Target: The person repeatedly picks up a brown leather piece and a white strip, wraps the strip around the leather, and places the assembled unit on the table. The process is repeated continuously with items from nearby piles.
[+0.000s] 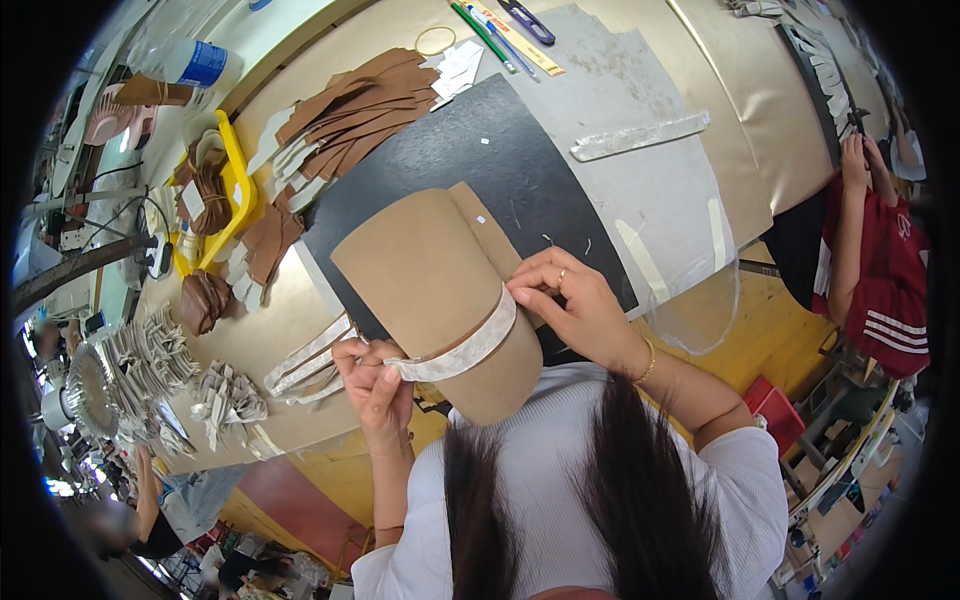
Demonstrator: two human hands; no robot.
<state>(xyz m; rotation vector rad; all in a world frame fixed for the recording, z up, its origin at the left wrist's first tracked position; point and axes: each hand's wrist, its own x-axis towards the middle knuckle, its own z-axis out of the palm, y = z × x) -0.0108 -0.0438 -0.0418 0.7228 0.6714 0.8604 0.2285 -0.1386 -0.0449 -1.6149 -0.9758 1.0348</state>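
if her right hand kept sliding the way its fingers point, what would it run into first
The right hand points left along the whitish strip across the tan curved sheet; it would likely meet the left hand pinching the strip's other end, though depth is unclear.

A tan workbench point(300, 330) carries a black mat point(480, 150), brown leather pieces point(350, 115) and a yellow tray point(238, 170).

Left hand point(372, 385) pinches end of pale strip point(462, 350), right hand point(570, 305) presses strip's other end onto big curved tan leather piece point(430, 285). Strip wraps across piece near its lower end. Piece sits over black mat point(500, 150) on workbench point(690, 70). Fan of brown cut pieces point(355, 115) up-left, yellow tray point(235, 190) beside them. Another person in red shirt point(890, 280) at right edge.
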